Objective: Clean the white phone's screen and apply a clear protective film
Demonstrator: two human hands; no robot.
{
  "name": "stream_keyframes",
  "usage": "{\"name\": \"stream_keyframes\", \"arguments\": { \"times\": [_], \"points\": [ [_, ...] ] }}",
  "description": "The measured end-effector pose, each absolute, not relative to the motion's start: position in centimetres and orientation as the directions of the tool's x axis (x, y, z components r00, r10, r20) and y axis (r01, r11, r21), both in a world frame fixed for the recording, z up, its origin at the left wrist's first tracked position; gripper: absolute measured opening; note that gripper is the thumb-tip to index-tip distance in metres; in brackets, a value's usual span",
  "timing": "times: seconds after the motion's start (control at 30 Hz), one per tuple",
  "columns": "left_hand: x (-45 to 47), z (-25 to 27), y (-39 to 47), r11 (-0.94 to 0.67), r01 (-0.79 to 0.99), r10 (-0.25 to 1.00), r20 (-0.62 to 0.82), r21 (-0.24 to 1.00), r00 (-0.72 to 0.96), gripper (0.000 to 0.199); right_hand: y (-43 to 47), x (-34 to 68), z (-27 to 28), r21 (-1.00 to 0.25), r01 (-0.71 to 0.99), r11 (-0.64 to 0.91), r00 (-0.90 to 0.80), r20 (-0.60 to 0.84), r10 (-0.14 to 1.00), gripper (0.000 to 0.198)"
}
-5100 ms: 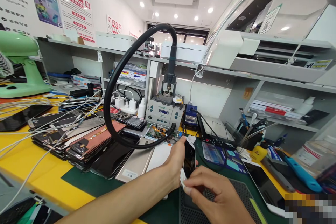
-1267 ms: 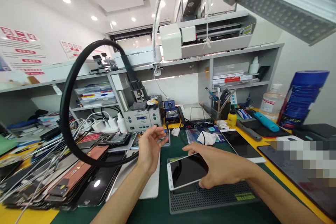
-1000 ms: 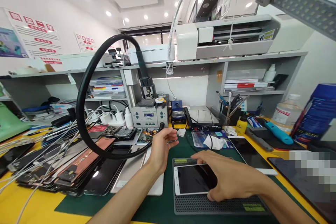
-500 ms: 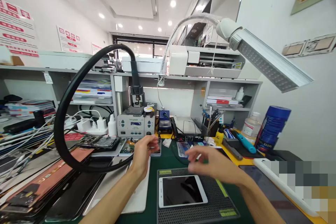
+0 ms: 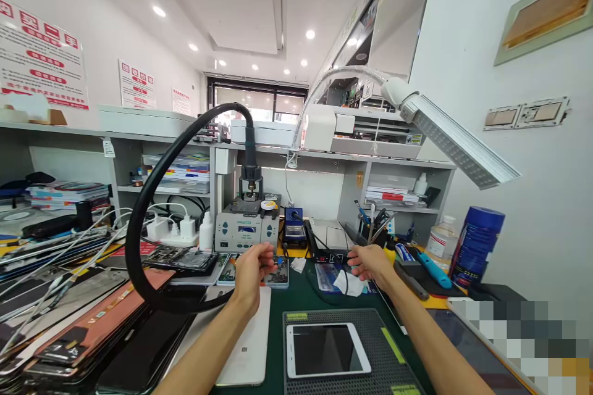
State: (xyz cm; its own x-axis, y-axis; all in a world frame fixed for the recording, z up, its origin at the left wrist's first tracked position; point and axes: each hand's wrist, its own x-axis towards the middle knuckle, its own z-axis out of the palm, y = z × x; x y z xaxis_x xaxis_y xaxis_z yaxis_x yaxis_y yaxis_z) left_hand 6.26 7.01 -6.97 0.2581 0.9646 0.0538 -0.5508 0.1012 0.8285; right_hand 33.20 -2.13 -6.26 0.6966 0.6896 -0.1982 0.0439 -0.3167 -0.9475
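A white tablet [image 5: 328, 349] with a dark screen lies face up on a grey perforated mat [image 5: 386, 376]. My left hand [image 5: 251, 274] hovers behind and to the left of it, above phone boards, fingers loosely bent with nothing visible in them. My right hand [image 5: 370, 262] is behind and to the right of the tablet, close to the front of a black device [image 5: 330, 255]. Its fingers are bent and slightly apart, and I see nothing held. Just below its fingertips is a crumpled white tissue [image 5: 349, 284]; whether they touch is unclear.
A thick black hose [image 5: 134, 228] arches from the rework station [image 5: 248, 231] across the left side. Stacked tablets and screens [image 5: 139, 345] crowd the left. A pen holder [image 5: 377, 231], bottles and a blue can [image 5: 477, 244] stand at the right, beneath a lamp [image 5: 463, 139].
My right hand has moved back and slightly right, away from above the tablet. The white tissue now shows below it. My left hand stays nearly in place; the camera view has tilted up.
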Motion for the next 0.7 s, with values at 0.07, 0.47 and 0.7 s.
{"name": "stream_keyframes", "arguments": {
  "times": [0.07,0.47,0.7],
  "points": [
    [6.2,-6.7,7.0,0.100,-0.556,0.966,0.053,0.825,0.253,0.030,-1.6,33.4,-6.5,-0.930,0.026,-0.368,0.691,-0.249,0.678,0.033],
    [6.2,-5.8,5.3,0.120,-0.553,0.937,0.090,0.825,0.337,0.029,-1.1,33.5,-7.7,-0.896,0.016,-0.443,0.700,-0.307,0.645,0.032],
    [6.5,-5.9,4.8,0.136,-0.556,0.922,0.101,0.820,0.373,0.026,-0.5,32.9,-8.2,-0.945,-0.048,-0.325,0.697,-0.265,0.666,0.033]
  ]
}}
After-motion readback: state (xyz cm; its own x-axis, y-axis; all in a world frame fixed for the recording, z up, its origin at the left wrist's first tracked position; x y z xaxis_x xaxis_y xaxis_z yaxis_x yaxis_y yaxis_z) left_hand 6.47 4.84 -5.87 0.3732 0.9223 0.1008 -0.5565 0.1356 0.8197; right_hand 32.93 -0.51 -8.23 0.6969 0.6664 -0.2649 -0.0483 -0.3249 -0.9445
